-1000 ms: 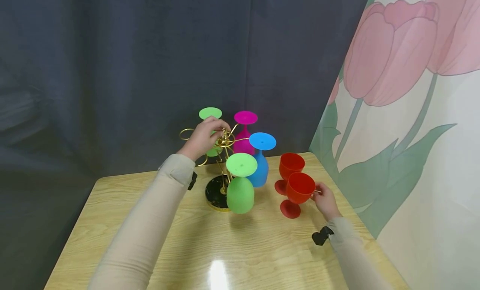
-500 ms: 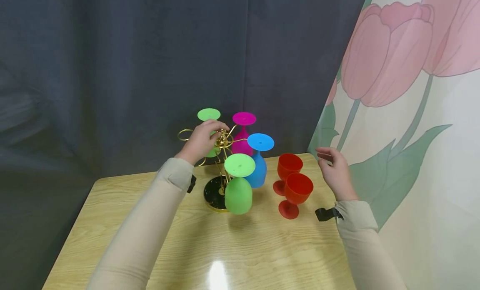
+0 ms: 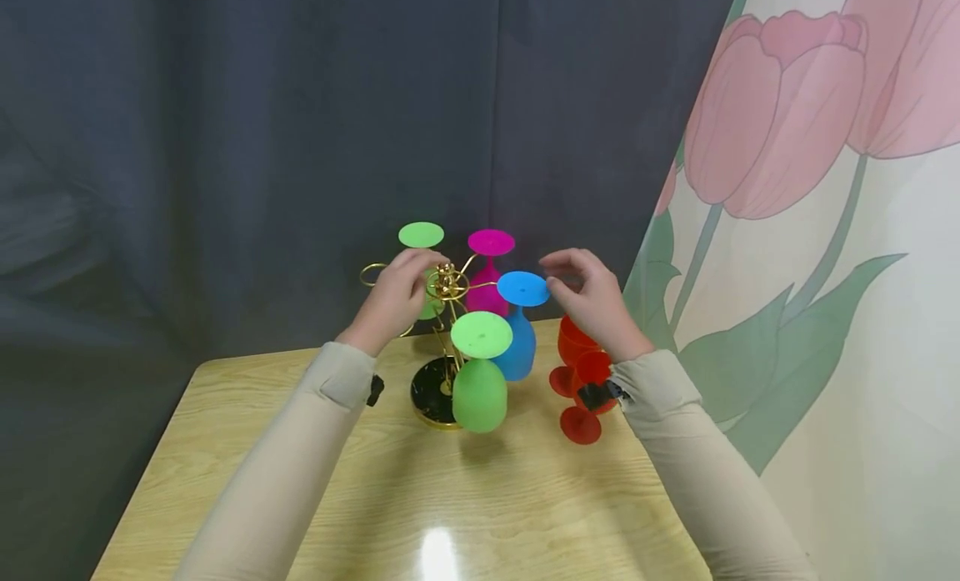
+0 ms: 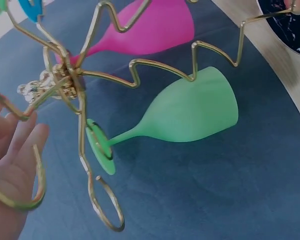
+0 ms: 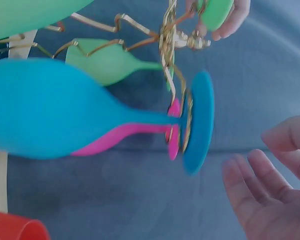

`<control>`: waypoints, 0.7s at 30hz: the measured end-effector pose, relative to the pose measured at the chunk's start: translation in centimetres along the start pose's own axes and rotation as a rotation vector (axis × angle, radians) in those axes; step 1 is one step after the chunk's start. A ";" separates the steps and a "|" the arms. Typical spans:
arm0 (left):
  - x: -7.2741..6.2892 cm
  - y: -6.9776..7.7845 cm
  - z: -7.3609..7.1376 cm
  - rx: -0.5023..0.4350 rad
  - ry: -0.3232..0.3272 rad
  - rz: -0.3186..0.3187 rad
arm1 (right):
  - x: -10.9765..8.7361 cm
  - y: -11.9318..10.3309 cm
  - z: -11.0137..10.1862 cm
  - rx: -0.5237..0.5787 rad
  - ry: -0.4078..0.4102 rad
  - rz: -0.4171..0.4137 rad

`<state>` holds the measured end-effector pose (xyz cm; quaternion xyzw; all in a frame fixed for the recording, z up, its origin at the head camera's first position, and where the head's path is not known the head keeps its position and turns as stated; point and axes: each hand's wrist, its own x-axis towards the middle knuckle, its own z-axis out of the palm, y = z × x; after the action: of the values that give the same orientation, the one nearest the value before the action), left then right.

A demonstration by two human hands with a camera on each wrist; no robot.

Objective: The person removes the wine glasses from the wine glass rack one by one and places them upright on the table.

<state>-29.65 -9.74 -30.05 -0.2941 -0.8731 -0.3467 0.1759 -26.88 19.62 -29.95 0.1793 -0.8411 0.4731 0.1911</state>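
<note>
A gold wire goblet rack with a black round base stands on the table. From its arms hang upside-down plastic goblets: a near green goblet, a far green goblet, a magenta goblet and a blue goblet. My left hand is at the rack's top knob, fingers loosely extended beside it in the left wrist view. My right hand hovers just right of the blue goblet's foot, fingers slightly bent with nothing between them.
Two red goblets, a front one and a rear one, stand upright at the right, partly behind my right wrist. A dark curtain hangs behind the wooden table. A tulip-painted wall borders the right side.
My right hand has let go of the front red goblet, risen, and moved left to the blue goblet's foot. My left hand stays by the rack top, having shifted slightly lower.
</note>
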 end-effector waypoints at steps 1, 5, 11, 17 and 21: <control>-0.3 0.1 -0.1 -0.004 0.026 0.016 | 0.4 -0.3 0.2 0.000 -0.015 -0.011; -2.2 0.4 -0.2 -0.024 0.142 0.092 | 1.7 -1.3 1.1 -0.003 -0.081 -0.024; -5.4 0.7 0.9 -0.037 0.344 0.331 | 3.6 -2.2 2.4 -0.013 -0.179 -0.024; -9.2 1.0 4.0 -0.060 0.490 0.532 | 5.0 -2.6 3.4 -0.018 -0.258 -0.030; -11.5 0.2 6.8 -0.068 0.450 0.504 | 6.0 -2.6 4.1 -0.010 -0.304 -0.007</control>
<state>-21.39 -9.31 -40.58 -0.4227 -0.7002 -0.3773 0.4344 -31.46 14.11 -27.07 0.2508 -0.8622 0.4354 0.0640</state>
